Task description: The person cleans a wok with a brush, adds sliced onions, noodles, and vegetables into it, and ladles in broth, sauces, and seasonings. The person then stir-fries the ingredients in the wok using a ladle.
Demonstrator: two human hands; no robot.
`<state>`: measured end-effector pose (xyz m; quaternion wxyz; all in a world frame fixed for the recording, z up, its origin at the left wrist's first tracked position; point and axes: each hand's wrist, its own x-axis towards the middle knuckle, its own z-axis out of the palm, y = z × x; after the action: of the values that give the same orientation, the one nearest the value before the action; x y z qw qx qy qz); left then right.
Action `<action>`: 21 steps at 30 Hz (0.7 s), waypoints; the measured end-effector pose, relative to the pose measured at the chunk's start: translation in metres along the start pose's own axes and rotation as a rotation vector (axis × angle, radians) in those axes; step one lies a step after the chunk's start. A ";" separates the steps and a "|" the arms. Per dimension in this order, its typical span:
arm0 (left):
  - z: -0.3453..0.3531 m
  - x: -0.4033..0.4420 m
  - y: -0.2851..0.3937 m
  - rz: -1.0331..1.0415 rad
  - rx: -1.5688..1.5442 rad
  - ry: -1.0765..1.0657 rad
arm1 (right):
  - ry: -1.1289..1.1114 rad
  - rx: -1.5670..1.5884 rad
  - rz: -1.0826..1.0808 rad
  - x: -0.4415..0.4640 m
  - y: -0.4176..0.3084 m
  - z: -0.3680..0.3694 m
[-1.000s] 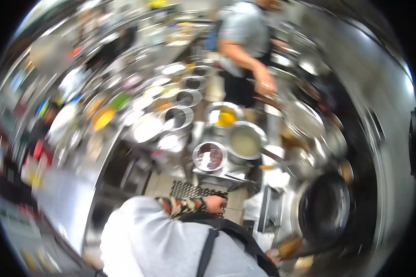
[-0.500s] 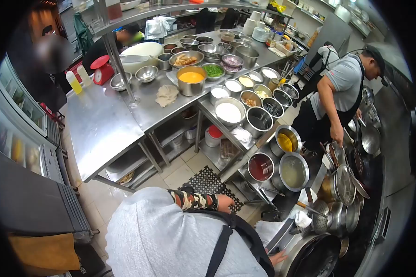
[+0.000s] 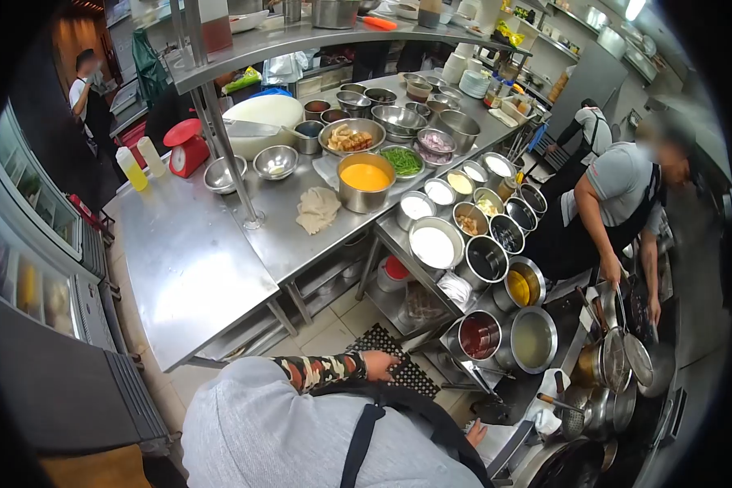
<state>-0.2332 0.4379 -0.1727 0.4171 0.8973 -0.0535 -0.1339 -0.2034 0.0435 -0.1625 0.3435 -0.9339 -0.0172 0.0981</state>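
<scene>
At lower centre, my left hand (image 3: 380,365) hangs over the black perforated floor mat (image 3: 415,381), below a camouflage sleeve (image 3: 325,372). Its fingers are loosely apart, and nothing shows in it. Partly hidden by my body, my right hand (image 3: 476,433) is beside the steel edge of the cooking line, left of a large dark wok (image 3: 573,468). Its visible fingers are spread and hold nothing that I can see. Ahead of it stand a pot of dark red liquid (image 3: 479,334) and a pot of pale liquid (image 3: 533,340).
A co-worker (image 3: 614,195) leans over the stove at right, hands near strainers (image 3: 615,358). A steel table (image 3: 191,276) at left bears bowls, a red scale (image 3: 187,148) and a pot of orange liquid (image 3: 366,180). Another person (image 3: 98,114) stands far left.
The view has turned rightwards and sharpened. The co-worker now bends lower over the stove, both hands showing. My right hand is off the wok's rim, which it was near before.
</scene>
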 end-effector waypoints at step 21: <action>0.009 -0.093 -0.219 -0.840 0.224 -0.359 | -0.283 -0.086 0.185 -0.022 -0.031 0.071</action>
<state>-0.3280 0.5916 -0.3271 0.2116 0.8433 0.2290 -0.4377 -0.2380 0.1099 -0.1918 0.2871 -0.9221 0.0165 0.2587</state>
